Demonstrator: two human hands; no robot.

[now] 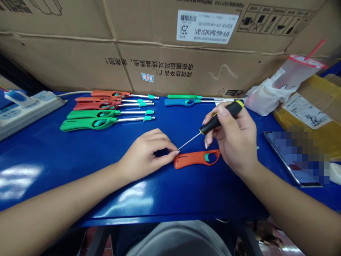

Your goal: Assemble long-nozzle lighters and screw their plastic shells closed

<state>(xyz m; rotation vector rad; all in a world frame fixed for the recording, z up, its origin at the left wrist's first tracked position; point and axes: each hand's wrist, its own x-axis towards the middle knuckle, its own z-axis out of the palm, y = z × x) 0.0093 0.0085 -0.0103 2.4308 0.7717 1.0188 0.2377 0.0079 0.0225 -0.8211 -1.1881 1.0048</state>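
Note:
In my right hand (236, 137) is a screwdriver (221, 119) with a black and yellow handle, its thin shaft slanting down to the left. My left hand (149, 153) pinches at the tip of that shaft with thumb and forefinger; anything small between them is too hidden to make out. Just right of those fingertips, an orange gas lighter (189, 159) lies flat on the blue table (128, 209). Its teal trigger shows in the finger loop, while my right hand covers its far end.
Several orange and green lighters (87, 123) lie in a row at the back left. A green lighter (183, 96) and a blue lighter (178, 102) rest near the cardboard box (160, 57). A power strip (16, 113) is at left; a phone (290, 160) and plastic-wrapped drink (282, 81) are right.

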